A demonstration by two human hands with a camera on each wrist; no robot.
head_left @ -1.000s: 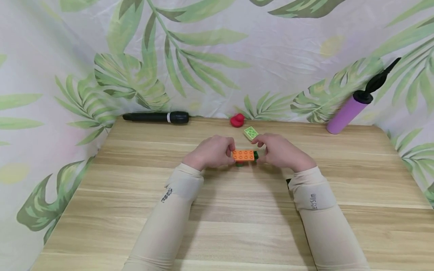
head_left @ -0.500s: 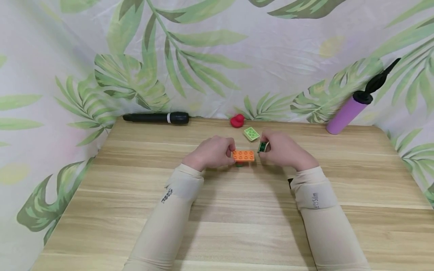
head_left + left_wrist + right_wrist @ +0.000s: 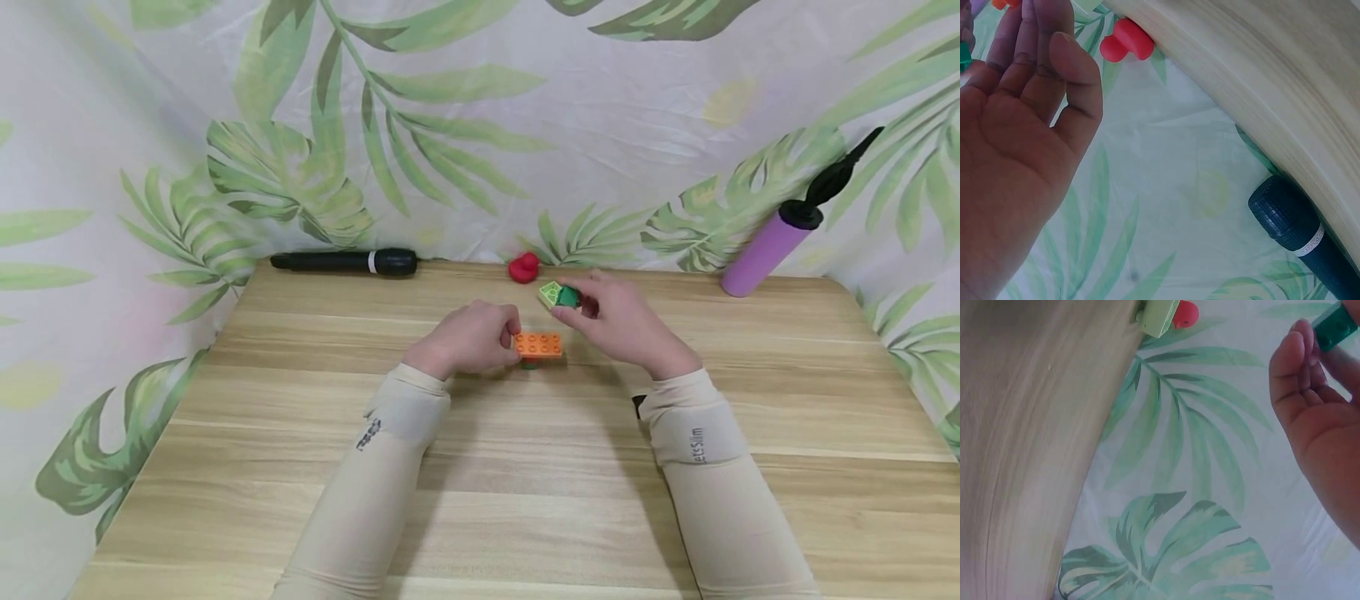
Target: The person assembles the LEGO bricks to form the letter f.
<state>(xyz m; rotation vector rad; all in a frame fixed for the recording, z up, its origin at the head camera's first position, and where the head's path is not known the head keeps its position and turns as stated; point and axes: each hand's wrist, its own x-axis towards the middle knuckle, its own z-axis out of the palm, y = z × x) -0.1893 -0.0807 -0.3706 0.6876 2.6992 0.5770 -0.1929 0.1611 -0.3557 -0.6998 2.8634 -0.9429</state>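
Observation:
In the head view my left hand (image 3: 471,337) pinches the left end of an orange toy brick (image 3: 538,345), which lies flat with its studs up. Small bits of red and green (image 3: 529,363) show beneath that brick, mostly hidden. My right hand (image 3: 621,323) pinches a dark green toy brick (image 3: 568,297) between thumb and fingers; the right wrist view shows the same green brick (image 3: 1336,328) at its upper right. Just left of it, and partly covered by it in the head view, sits a light green brick (image 3: 551,292), hollow side up. Whether these two touch I cannot tell.
At the table's back edge stands a small red toy duck (image 3: 524,267). A black microphone (image 3: 337,261) lies at the back left. Back right, a purple hand pump (image 3: 765,250) leans on the leaf-print cloth. Some small black thing (image 3: 640,406) pokes out beside the right sleeve.
My right hand has pulled the dark green brick away from the orange brick's right end, turned it, and moved it back over toward the light green brick. The left hand keeps its place.

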